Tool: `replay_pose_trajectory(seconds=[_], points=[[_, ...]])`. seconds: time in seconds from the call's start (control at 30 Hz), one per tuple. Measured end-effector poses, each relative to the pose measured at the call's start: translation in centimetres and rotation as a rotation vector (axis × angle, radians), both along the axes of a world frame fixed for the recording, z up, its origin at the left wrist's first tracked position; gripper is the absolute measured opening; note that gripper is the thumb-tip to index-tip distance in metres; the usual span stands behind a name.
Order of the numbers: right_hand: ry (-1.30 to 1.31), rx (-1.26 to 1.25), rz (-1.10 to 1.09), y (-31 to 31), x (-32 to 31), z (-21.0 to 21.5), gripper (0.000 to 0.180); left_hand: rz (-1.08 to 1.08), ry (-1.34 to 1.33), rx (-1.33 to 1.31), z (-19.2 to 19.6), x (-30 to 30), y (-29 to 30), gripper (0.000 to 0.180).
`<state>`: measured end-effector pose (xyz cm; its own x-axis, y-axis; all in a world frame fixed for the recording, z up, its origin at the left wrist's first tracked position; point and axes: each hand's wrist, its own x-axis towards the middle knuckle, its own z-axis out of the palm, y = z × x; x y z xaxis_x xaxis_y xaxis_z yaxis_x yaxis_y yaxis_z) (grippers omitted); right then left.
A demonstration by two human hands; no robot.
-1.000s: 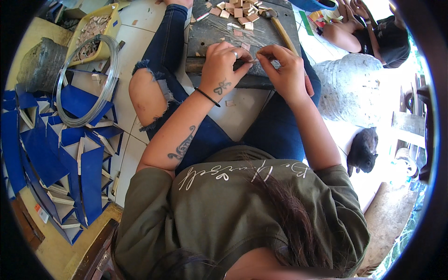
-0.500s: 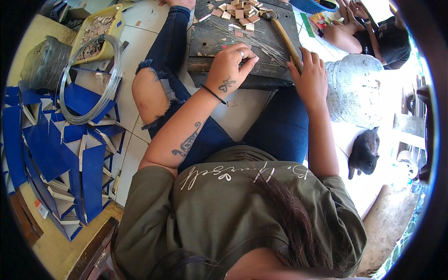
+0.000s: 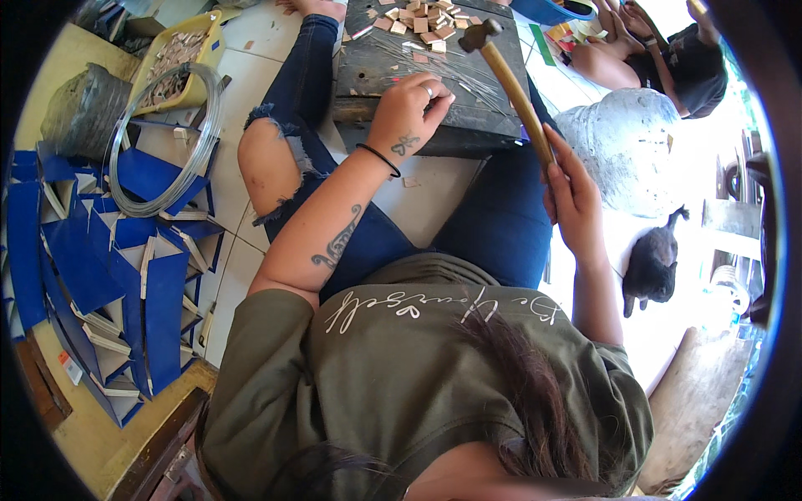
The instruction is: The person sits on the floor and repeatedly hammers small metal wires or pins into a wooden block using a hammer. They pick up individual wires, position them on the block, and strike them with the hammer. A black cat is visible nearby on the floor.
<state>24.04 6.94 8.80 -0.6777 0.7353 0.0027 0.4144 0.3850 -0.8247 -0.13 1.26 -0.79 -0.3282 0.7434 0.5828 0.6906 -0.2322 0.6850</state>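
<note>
Your right hand (image 3: pixel 575 188) clasps the hammer (image 3: pixel 518 93), head toward 11 o'clock. Your left hand (image 3: pixel 411 108) curls over the dark block (image 3: pixel 359 73) at 12; can't tell if pinching.

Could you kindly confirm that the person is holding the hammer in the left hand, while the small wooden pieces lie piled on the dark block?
Not quite: the head view shows the hammer in the right hand. The small wooden pieces do lie piled on the dark block.

Wooden-handled hammer (image 3: pixel 517 96) in the right grip (image 3: pixel 576 194)
</note>
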Motion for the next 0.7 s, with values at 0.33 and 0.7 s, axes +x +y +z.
replay_pose_trajectory(seconds=[0.33, 0.7], points=[[-0.192, 0.442, 0.103, -3.4, 1.4, 2.3, 0.045, 0.010, 0.052, 0.025, -0.1, 0.2, 0.0, 0.007], [-0.088, 0.417, 0.067, -3.3, 1.7, 1.7, 0.044, 0.001, 0.075, 0.081, -0.3, 0.2, 0.0, 0.007]])
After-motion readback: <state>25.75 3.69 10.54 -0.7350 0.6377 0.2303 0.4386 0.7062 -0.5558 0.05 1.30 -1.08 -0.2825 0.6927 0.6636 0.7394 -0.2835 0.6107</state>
